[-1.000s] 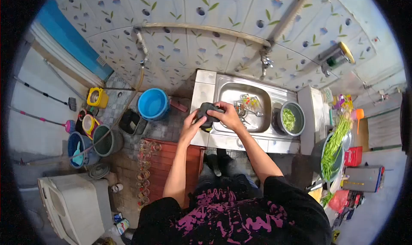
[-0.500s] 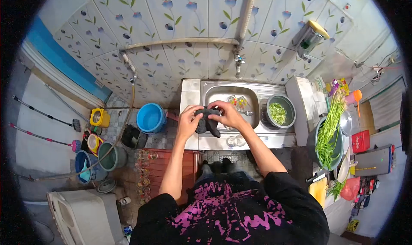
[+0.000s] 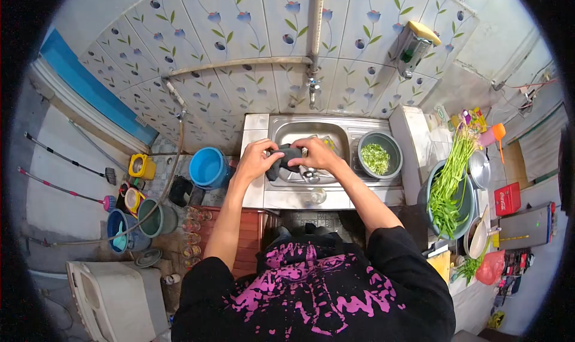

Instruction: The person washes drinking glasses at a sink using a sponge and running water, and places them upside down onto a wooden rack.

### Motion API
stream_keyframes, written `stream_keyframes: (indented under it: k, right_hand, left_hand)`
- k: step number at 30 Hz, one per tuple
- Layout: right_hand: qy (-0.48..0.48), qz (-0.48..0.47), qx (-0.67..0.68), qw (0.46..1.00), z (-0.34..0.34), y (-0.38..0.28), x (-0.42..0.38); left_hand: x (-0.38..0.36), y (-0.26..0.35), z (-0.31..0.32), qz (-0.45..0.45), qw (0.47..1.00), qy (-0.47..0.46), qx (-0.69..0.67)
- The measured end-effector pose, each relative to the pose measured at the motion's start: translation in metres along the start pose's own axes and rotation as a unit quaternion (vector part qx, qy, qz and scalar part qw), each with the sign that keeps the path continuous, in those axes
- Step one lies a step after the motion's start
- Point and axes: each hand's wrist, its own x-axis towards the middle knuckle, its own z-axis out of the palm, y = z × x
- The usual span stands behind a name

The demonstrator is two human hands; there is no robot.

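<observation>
A dark grey, soft cloth [image 3: 286,158] is bunched between my two hands, above the left front part of the steel sink [image 3: 277,129]. My left hand [image 3: 259,157] grips its left side with thumb and fingers. On the other side, my right hand [image 3: 315,154] pinches the cloth, with fingers over the top. A loose end of it hangs below my left fingers. Partly covered by my right hand, something yellow-green [image 3: 328,142] lies in the basin. Just under that hand is a shiny metal item [image 3: 309,175], too small to name. A clear glass [image 3: 317,195] stands on the front ledge.
On the drainboard sits a grey bowl [image 3: 380,155] of chopped greens. A tub [image 3: 458,213] with long leafy stalks stands right. The tap [image 3: 312,90] is on the tiled wall, below a soap dispenser [image 3: 414,51]. A blue bucket [image 3: 208,167] is on the left.
My view has shifted, so the sink sits further left. The cloth has been turned and bunched; its two hanging parts now show less. Both hands still hold it.
</observation>
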Motion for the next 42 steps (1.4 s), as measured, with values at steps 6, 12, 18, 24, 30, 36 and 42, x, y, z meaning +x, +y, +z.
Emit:
stream_keyframes:
  k: [6,12,18,24,30,36,42]
  right_hand:
    - [-0.024,0.040,0.095,0.994,-0.013,0.018,0.003]
    - [-0.027,0.136,0.234,0.962,-0.015,0.019,0.002]
    - [-0.109,0.205,0.314,0.921,-0.023,0.029,-0.008]
    - [-0.058,0.211,0.408,0.887,-0.030,0.017,-0.011]
    - [-0.007,0.115,0.418,0.901,-0.023,0.008,-0.019]
    - [-0.035,0.103,0.318,0.942,-0.007,0.021,-0.013]
    - [0.087,0.201,0.267,0.939,-0.013,0.018,0.001]
  left_hand:
    - [0.004,0.011,0.001,0.112,0.991,-0.009,0.071]
    - [0.019,0.014,0.010,-0.037,0.997,-0.053,0.051]
    - [0.018,0.016,0.015,-0.083,0.961,-0.006,-0.264]
    - [0.019,-0.013,0.030,-0.130,0.943,-0.094,-0.290]
    - [0.013,-0.010,0.041,-0.034,0.898,0.004,-0.439]
    - [0.019,-0.012,0.060,0.030,0.946,0.071,-0.314]
    - [0.010,0.001,0.062,-0.195,0.746,0.113,-0.626]
